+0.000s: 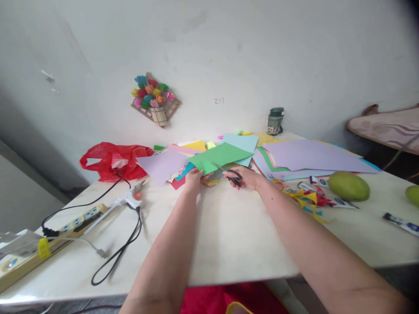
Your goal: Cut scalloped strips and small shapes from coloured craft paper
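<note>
My left hand (195,179) pinches the near left edge of a green paper sheet (222,155), which is held up over the table. In my right hand (244,175) is a pair of black-handled scissors (234,176), my fingers in the handles. The blades point left and lie against the green sheet near its front edge; I cannot tell whether they have cut into it. Beneath and beside the sheet lie wavy-cut blue, cream and red papers (181,174), a lilac sheet (159,165) and a light blue sheet (244,141).
A stack of coloured paper (314,157) lies to the right, with paper scraps (306,198), glue tubes and a green mango (348,186) before it. Leftward are a red plastic bag (114,157), a glue gun (134,198) with its cord, and a power strip (81,221).
</note>
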